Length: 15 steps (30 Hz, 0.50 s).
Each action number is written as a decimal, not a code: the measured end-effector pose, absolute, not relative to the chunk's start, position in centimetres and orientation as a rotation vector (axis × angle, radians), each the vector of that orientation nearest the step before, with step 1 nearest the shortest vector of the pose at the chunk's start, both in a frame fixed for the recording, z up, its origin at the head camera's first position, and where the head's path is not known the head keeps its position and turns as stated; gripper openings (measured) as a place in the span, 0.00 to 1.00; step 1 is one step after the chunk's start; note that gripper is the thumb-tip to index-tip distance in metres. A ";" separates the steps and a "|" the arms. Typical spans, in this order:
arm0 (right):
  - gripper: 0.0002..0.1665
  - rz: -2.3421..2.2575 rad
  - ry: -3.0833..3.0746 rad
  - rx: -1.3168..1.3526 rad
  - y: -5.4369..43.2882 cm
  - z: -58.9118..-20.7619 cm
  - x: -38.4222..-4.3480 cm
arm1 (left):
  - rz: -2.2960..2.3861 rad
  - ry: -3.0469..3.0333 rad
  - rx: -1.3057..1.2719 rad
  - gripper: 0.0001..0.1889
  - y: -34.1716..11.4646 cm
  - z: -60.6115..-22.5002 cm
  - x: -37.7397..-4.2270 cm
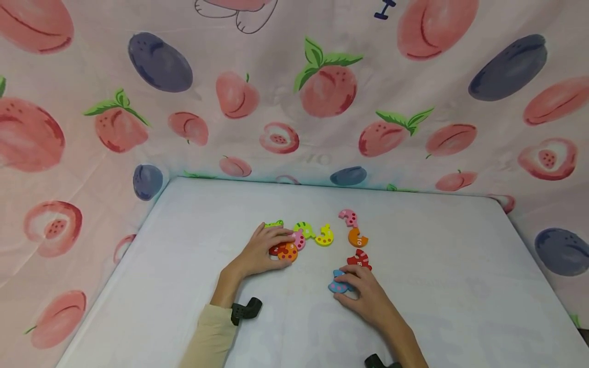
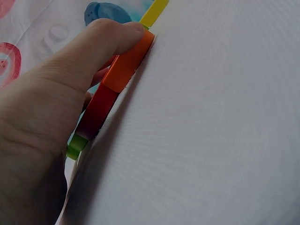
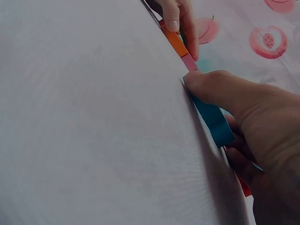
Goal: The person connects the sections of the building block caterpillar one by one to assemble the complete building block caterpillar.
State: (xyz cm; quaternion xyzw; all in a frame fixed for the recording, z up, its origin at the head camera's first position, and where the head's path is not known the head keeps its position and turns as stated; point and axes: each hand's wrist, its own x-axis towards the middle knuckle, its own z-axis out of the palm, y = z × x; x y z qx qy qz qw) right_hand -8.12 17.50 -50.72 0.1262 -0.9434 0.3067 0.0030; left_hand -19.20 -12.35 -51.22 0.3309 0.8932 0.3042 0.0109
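Observation:
In the head view my left hand (image 1: 257, 251) holds a group of joined number puzzle pieces. Its thumb presses the near edge of the orange piece (image 1: 288, 252), marked 3, and its fingers reach over the pink piece (image 1: 300, 240). Partly under that hand lie the red piece (image 1: 275, 250), marked 2, and a green piece (image 1: 275, 224). A blue spotted piece (image 1: 338, 288) is pinched between the thumb and fingers of my right hand (image 1: 370, 299). The right wrist view shows the blue piece's edge (image 3: 213, 121) down at the table surface.
A striped green piece (image 1: 302, 229) and a yellow piece (image 1: 324, 236) continue from the group. Further right lie a red piece (image 1: 359, 258), an orange piece (image 1: 356, 238) marked 10, and a pink piece (image 1: 349, 218). Fruit-patterned cloth (image 1: 276, 71) hangs behind the white table (image 1: 221, 204).

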 end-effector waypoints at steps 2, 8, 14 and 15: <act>0.19 0.966 -2.961 0.401 17.5 -50.8 -8.1 | 0.946 2.790 1.034 0.28 -12.3 -51.3 -19.2; 0.19 0.987 -2.958 0.403 17.5 -50.8 -8.1 | 0.918 2.802 1.026 0.28 -12.3 -51.4 -19.3; 0.20 0.964 -2.931 0.414 17.5 -50.7 -8.1 | 0.941 2.799 1.046 0.28 -12.3 -51.4 -19.3; 0.20 0.960 -2.930 0.416 17.5 -50.8 -8.1 | 0.941 2.798 1.043 0.29 -12.3 -51.4 -19.3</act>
